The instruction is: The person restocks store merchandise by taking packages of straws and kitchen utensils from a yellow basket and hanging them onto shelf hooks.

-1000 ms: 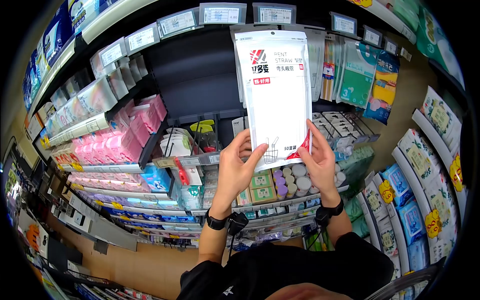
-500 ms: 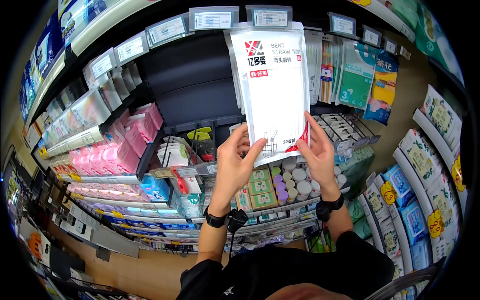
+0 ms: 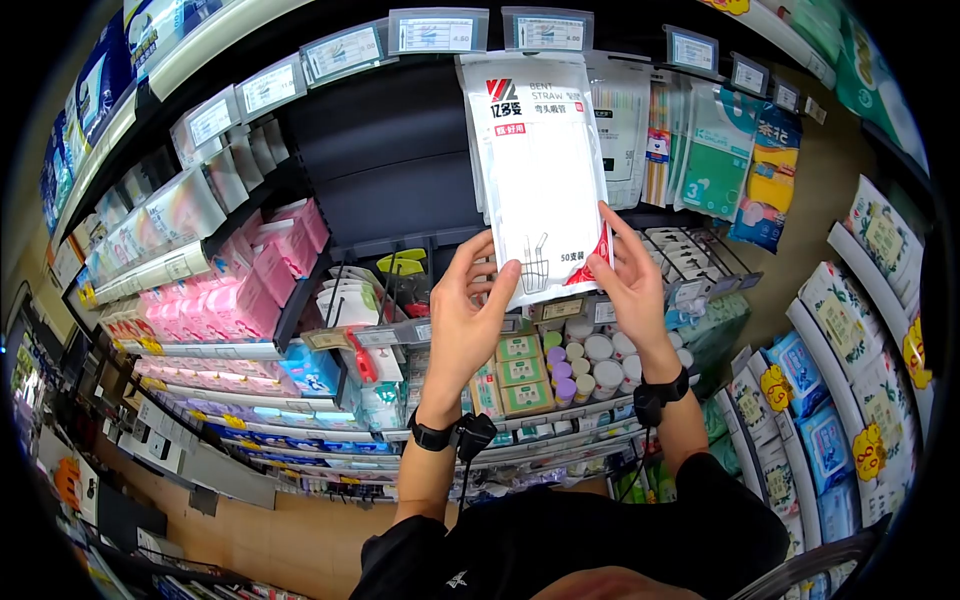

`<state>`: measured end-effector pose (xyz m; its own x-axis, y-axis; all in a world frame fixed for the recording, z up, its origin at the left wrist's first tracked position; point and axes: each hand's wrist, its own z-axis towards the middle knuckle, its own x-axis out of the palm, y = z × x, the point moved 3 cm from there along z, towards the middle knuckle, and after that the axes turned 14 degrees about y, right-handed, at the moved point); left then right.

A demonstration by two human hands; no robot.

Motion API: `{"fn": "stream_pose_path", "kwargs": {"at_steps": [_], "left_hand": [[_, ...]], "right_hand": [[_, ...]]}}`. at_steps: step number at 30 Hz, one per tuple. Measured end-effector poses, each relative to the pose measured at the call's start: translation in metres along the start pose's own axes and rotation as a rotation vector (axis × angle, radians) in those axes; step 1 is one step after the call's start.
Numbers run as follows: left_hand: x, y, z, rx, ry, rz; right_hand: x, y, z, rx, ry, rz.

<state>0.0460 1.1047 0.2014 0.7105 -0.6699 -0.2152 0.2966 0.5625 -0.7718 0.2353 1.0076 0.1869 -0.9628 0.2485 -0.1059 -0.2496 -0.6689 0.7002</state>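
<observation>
Pink packets [image 3: 235, 300], shelved; left hand [image 3: 460, 315], nearly closed, gripping lower left edge of one white bent-straw pouch [image 3: 548, 190], upright beneath price tag [image 3: 548, 29], hooking unclear, not yet released; right hand [image 3: 632, 285], half-curled, gripping lower right edge; green pack [image 3: 715, 150], hung right

Shop aisle. Printed price labels [image 3: 437, 32] in long curved row; sealed packets [image 3: 718, 150] hanging side by side; matching pink packs [image 3: 235, 305] in multiples; lidded tubs [image 3: 608, 374] grouped; yellow tags [image 3: 868, 450] among right-hand goods.
</observation>
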Motion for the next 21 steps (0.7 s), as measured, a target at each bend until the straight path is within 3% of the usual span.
{"fn": "stream_pose_path", "kwargs": {"at_steps": [5, 8, 11, 18, 21], "left_hand": [[-0.009, 0.003, -0.012, 0.056, -0.145, 0.205], [-0.014, -0.006, -0.025, 0.027, -0.12, 0.206], [-0.012, -0.014, -0.045, -0.051, -0.057, 0.041], [-0.013, -0.025, -0.096, -0.061, -0.077, 0.002], [-0.009, -0.028, -0.116, -0.067, -0.119, -0.062]], "right_hand": [[-0.006, -0.018, 0.023, 0.046, -0.011, -0.03], [-0.011, -0.033, 0.04, 0.033, -0.002, -0.047], [-0.014, -0.047, 0.055, 0.025, 0.02, -0.077], [-0.018, -0.074, 0.069, 0.053, 0.03, -0.115], [-0.022, -0.083, 0.062, 0.178, 0.016, -0.112]]}}
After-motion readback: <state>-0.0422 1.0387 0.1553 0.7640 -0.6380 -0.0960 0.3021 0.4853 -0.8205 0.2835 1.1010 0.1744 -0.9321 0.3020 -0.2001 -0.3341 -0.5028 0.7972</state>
